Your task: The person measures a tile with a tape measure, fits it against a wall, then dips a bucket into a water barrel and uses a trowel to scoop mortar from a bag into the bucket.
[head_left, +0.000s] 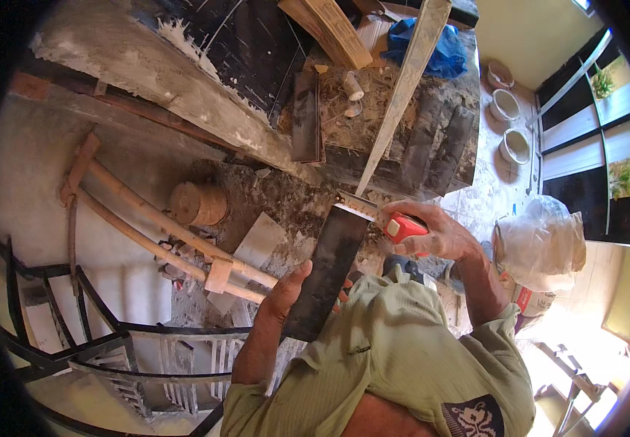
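My left hand [291, 291] grips a long, dark rectangular tile [324, 269] by its sides, held tilted over my lap. In my right hand [437, 237] is a red tape measure [402, 228]; its short extended blade [357, 207] lies across the tile's far end, its hook near the left corner. Just beyond, a long, dusty straight bar [402, 95] slants upward over a dirty surface [380, 138] holding dark tile pieces [307, 116] and a blue plastic bag [420, 47].
Bamboo poles [147, 211] slant at left near a round wooden block [198, 203] and debris. Black railings [169, 331] curve below, over stairs. At right stand several white buckets [516, 146], a plastic-covered bundle [537, 240], a window [584, 146] and a metal tool [577, 379].
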